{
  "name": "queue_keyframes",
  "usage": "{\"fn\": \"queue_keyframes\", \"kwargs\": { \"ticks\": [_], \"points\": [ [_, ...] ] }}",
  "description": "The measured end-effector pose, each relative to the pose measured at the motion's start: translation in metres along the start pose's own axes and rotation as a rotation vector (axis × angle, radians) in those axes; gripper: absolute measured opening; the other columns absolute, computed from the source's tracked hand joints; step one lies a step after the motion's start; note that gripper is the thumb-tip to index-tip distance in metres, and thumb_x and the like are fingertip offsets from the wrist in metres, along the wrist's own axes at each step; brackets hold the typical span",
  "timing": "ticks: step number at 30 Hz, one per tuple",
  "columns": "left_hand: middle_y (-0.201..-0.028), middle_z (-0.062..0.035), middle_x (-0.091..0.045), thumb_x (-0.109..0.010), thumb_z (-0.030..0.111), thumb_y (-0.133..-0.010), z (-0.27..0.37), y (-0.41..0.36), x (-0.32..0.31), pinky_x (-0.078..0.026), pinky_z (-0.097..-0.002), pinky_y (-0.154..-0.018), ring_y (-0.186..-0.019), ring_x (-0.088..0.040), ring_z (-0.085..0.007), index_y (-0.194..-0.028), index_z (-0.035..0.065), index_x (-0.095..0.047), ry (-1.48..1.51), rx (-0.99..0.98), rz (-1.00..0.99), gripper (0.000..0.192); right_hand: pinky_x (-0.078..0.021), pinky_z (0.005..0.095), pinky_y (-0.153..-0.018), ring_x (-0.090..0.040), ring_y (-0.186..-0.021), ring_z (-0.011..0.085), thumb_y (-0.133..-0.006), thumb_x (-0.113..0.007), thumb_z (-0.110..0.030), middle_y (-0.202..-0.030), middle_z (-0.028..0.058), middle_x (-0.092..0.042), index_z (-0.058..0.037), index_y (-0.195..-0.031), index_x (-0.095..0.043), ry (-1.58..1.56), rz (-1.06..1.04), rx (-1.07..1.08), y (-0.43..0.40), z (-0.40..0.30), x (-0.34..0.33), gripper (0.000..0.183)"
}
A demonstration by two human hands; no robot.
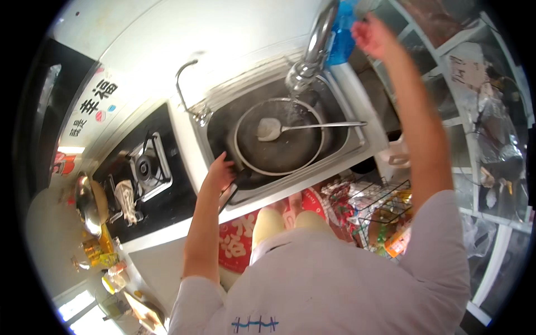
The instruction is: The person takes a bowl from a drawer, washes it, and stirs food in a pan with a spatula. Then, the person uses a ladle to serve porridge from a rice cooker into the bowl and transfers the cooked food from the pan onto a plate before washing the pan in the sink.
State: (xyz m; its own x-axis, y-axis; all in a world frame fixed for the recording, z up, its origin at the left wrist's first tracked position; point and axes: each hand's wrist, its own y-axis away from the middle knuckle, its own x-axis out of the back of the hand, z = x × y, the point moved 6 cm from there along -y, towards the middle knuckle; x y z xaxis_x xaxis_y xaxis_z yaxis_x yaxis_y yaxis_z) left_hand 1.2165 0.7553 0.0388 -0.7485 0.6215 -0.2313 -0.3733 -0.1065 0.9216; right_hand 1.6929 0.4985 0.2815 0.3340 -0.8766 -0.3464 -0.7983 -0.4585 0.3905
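Note:
A wide pan [280,157] lies in the dark sink basin [220,121], with a metal spatula [270,129] resting across it and its handle over the right rim. Water falls into the pan from the chrome faucet [302,75]. My left hand [222,173] is at the sink's front left, by the pan's black handle [234,188]; its fingers look partly spread, and whether they touch the handle is unclear. My right hand [370,37] is raised beside a blue bottle [342,37] right of the faucet. Its fingers are curled and blurred, and no held thing shows.
Left of the sink is a black gas stove [144,167] with a cloth [125,201] on it. A small curved tap [181,79] stands at the sink's back left. A wire basket [383,201] with packages is below right, and shelving [456,121] stands at the right.

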Motion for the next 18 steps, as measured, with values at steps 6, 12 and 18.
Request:
{"fn": "queue_keyframes", "kwargs": {
  "ticks": [6, 12, 18],
  "points": [
    [-0.137, -0.0253, -0.033, -0.031, 0.043, -0.093, -0.011, -0.081, 0.007, -0.012, -0.0519, -0.108, -0.129, -0.025, -0.0414, -0.132, 0.0048, -0.036, 0.172, 0.125, 0.153, 0.055, -0.0222, 0.018, -0.032, -0.03, -0.038, 0.0032, -0.085, -0.051, -0.056, -0.057, -0.0031, -0.045, -0.0143, -0.07, -0.051, 0.401, -0.042, -0.177, -0.012, -0.063, -0.019, 0.044],
    [-0.122, -0.0209, -0.051, -0.029, 0.029, -0.095, -0.023, -0.093, 0.005, -0.029, -0.052, -0.101, -0.115, -0.043, -0.0376, -0.125, 0.0069, -0.044, 0.369, -0.021, 0.161, 0.04, -0.014, 0.0167, -0.029, -0.024, -0.035, 0.0016, -0.087, -0.052, -0.05, -0.053, -0.0053, -0.038, -0.0167, -0.069, -0.044, 0.397, -0.034, -0.175, -0.007, -0.056, -0.028, 0.039],
    [-0.121, -0.0204, -0.049, -0.03, 0.032, -0.096, -0.012, -0.076, -0.012, -0.034, -0.0505, -0.098, -0.112, -0.045, -0.0351, -0.123, 0.0013, -0.043, 0.332, -0.047, 0.052, 0.043, -0.0137, 0.0182, -0.029, -0.025, -0.034, 0.0036, -0.087, -0.054, -0.046, -0.049, -0.0058, -0.034, -0.0171, -0.067, -0.042, 0.418, 0.048, 0.029, -0.001, -0.048, -0.045, 0.037]
  ]
}}
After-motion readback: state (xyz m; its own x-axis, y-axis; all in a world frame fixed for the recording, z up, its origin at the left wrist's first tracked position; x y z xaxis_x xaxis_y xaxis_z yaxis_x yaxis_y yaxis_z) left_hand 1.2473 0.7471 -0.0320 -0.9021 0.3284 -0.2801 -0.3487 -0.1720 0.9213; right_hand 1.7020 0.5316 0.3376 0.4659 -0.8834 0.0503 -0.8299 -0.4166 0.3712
